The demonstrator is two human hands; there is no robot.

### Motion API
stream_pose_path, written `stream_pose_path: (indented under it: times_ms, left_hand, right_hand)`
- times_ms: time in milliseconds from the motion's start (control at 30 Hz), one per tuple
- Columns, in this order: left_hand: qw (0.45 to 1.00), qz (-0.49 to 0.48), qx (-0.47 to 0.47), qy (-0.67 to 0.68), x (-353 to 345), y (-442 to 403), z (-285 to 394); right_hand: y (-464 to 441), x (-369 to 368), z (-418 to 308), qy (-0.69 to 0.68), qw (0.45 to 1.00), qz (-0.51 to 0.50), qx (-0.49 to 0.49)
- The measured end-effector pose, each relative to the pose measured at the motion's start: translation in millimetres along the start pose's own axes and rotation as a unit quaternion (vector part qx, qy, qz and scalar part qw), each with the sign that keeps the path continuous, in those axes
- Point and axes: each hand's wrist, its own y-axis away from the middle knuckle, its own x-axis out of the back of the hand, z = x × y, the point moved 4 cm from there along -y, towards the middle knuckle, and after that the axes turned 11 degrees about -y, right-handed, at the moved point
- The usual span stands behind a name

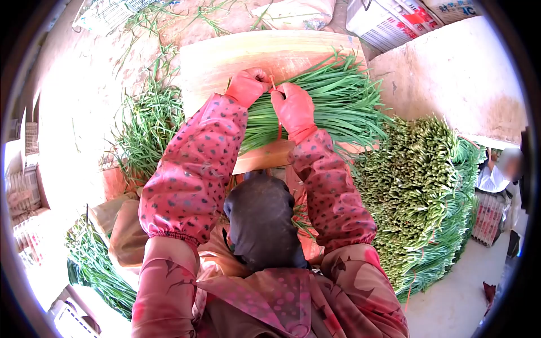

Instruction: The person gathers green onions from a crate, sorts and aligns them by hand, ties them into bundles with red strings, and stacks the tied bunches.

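Note:
A bundle of long green garlic chives (344,107) lies across a wooden board (225,53), its leafy ends spread to the right. Around the bundle runs a thin red tie (279,131), whose upper part stands up between my hands. My left hand (248,86), in a reddish rubber glove, pinches the tie at the bundle's far edge. Close beside it on the right, my right hand (294,108), gloved alike, has its thumb and fingers closed on the tie too. The bundle's left end is hidden behind my left sleeve.
Loose chives (149,124) are heaped left of the board. At the right stands a big stack of bundles (414,197), cut ends showing. More chives (93,265) lie at lower left. Crates (394,22) stand at the back, and another person (499,174) is at far right.

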Motion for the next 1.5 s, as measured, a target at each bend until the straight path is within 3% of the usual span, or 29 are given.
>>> stream_pose_path:
  times_ms: [67, 133, 167, 233, 333, 433, 567, 667, 733, 933, 1033, 1133, 1367, 1500]
  left_hand:
    - [0.999, 0.004, -0.031, 0.021, 0, 1, -2]
    - [0.986, -0.022, -0.067, 0.149, -1, 10, 6]
    - [0.986, -0.021, -0.066, 0.149, 4, 12, 12]
    - [0.997, -0.077, -0.012, 0.014, 9, 15, 20]
    - [0.998, -0.034, -0.038, 0.027, 5, 10, 12]
    - [0.993, -0.044, -0.018, 0.104, 0, 6, 4]
    - [0.996, -0.024, -0.013, 0.081, 1, 3, -2]
    - [0.988, -0.051, -0.034, 0.145, -1, 4, 1]
    - [0.998, -0.023, -0.030, 0.045, 2, 3, 0]
    - [1.000, -0.002, 0.001, -0.022, 3, 5, 0]
    - [0.999, -0.009, -0.028, 0.029, 0, 10, 5]
    - [0.999, -0.003, -0.049, -0.006, 3, 17, 7]
    - [0.999, 0.004, -0.023, 0.029, 15, 21, 24]
    - [0.999, -0.027, -0.024, -0.034, 18, 23, 39]
  right_hand:
    - [-1, 0, -1, 0.008, 1.000, -0.001, -0.004]
    - [-2, -1, -2, 0.014, 1.000, 0.000, -0.009]
    - [-2, -1, -3, 0.022, 1.000, -0.003, -0.006]
    - [-2, 1, -2, 0.031, 1.000, -0.005, -0.003]
    - [-2, 0, -2, 0.036, 0.999, -0.014, 0.003]
    - [-2, 1, -2, 0.021, 1.000, -0.016, 0.004]
    - [-2, 0, -2, 0.004, 1.000, -0.022, 0.020]
    - [-2, -1, -2, 0.019, 0.998, -0.015, 0.051]
    - [-3, -1, -3, 0.025, 0.997, -0.011, 0.065]
    - [-3, -3, -5, 0.052, 0.996, 0.001, 0.071]
    - [-3, -4, -3, 0.053, 0.995, 0.012, 0.081]
    - [-4, -4, -3, 0.053, 0.995, -0.002, 0.086]
    - [-2, -2, -6, 0.045, 0.996, -0.012, 0.078]
    - [3, 6, -17, 0.010, 0.997, 0.011, 0.074]
